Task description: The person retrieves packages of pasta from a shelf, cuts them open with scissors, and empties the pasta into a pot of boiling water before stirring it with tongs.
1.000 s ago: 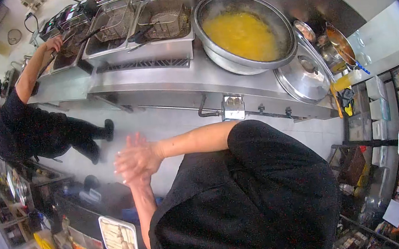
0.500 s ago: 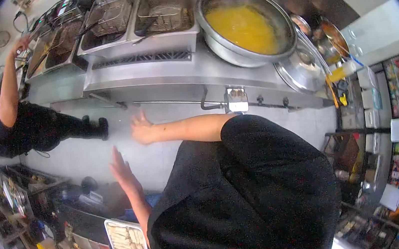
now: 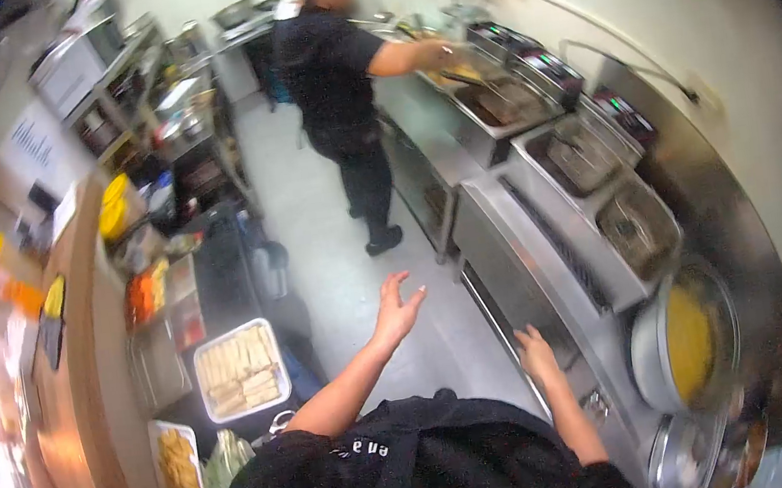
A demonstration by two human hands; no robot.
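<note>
My left hand (image 3: 398, 312) is raised over the floor of the aisle, its fingers apart and nothing in them. Near the front edge of the steel counter (image 3: 502, 264), my right hand (image 3: 536, 353) hangs with fingers loosely spread, also holding nothing; whether it touches the counter I cannot tell. A white tray of pale rolled pieces (image 3: 241, 367) lies to the left of my left arm. Beyond my right hand stands a large metal pot with yellow contents (image 3: 689, 343), beside fryers with wire baskets (image 3: 637, 223).
Another person (image 3: 330, 84) in dark clothes stands up the aisle, one arm over the far fryers. On the left are a tray of yellowish food (image 3: 179, 464), a container of orange pieces (image 3: 149, 294) and a wooden ledge (image 3: 77, 374). A metal lid (image 3: 677, 453) is at lower right.
My view has turned and levelled, so the fryers and pot now lie on the right and the aisle runs ahead. Both hands stay empty and now appear farther apart.
</note>
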